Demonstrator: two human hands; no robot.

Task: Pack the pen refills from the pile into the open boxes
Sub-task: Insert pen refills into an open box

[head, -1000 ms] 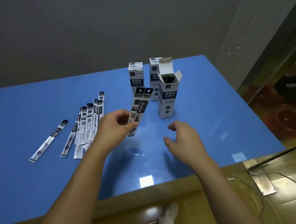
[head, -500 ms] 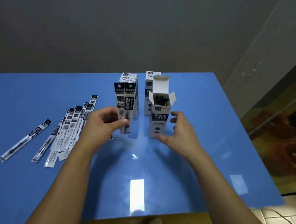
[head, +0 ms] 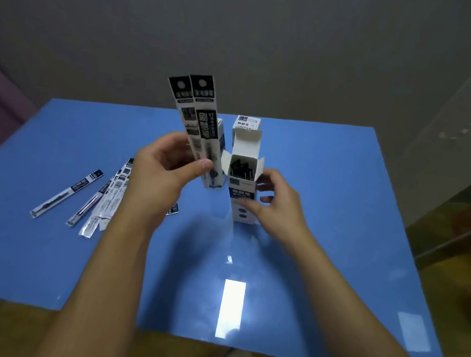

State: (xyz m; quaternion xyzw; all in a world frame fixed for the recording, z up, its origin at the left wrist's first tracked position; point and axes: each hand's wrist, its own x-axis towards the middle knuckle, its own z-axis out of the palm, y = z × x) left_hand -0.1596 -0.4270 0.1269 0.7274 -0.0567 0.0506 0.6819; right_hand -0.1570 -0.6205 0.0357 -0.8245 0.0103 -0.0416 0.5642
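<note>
My left hand pinches two packaged pen refills near their lower ends, holding them upright and raised just left of the open box. That box stands on the blue table with its top flaps up, and dark refills show inside. My right hand grips the box's right side and front. A pile of refills in clear and black wrappers lies flat on the table to the left.
Two closed boxes stand behind: one directly beyond the open box, another partly hidden by the held refills. A grey wall rises behind the table. The table's near edge runs below my forearms, with floor beneath.
My left hand has lifted the two refills higher and closer to the open box. My right hand has moved from the table onto the box and closed around it.
</note>
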